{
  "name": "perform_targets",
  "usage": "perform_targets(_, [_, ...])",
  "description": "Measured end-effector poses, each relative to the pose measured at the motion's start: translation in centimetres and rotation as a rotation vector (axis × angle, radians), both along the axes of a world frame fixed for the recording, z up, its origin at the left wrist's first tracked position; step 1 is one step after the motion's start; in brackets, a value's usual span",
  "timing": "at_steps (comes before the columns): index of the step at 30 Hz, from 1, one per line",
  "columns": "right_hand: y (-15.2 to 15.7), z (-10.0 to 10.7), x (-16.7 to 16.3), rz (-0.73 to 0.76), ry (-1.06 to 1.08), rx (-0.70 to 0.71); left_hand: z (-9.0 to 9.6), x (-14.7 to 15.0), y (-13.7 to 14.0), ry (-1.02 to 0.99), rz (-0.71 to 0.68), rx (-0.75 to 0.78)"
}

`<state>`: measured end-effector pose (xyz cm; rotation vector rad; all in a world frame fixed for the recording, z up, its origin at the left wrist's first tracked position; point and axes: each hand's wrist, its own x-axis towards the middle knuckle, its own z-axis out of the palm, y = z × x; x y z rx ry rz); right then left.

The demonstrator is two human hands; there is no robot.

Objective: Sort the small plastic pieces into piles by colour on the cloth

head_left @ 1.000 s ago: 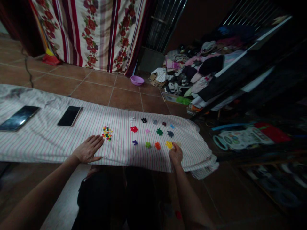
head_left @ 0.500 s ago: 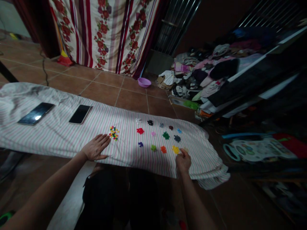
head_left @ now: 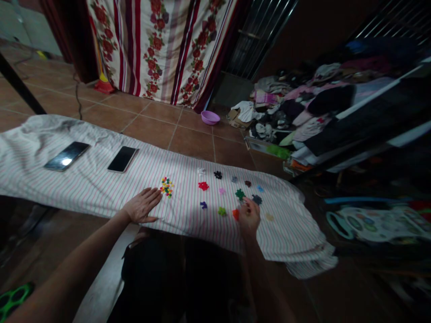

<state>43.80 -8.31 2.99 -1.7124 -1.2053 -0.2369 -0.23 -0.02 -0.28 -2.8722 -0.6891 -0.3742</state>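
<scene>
Orange small pieces now sit beside the right hand, which has shifted leftward, so the pale beige cluster is exposed; its fingers bunch narrowly (whether around anything, I cannot tell). The left hand lies spread flat beside mixed multicoloured pieces on white striped cloth, brown tiled floor beyond

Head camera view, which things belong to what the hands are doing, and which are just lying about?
Likely in use:
- multicoloured pile beside the left hand
- red pile, lime pile
- orange pile, dark green pile, near the right hand
- striped cloth underneath

Apparently lying about:
- black-screened phone
- purple basin
- clothes heap
</scene>
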Motion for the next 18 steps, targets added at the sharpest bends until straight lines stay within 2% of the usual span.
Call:
perform_targets(6, [2.8,0.9,-7.0,0.237,-0.016,-0.02,-0.5,0.0,0.1,-0.028,-0.002,0.021])
perform_targets(12, [5.0,-0.1,-13.3,0.478,0.031,-0.076,-0.7,-0.1,0.2,-0.042,-0.017,-0.015])
perform_targets(18, [6.7,-1.1,-17.1,0.633,0.063,-0.292,-0.3,0.0,0.0,-0.031,-0.008,-0.027])
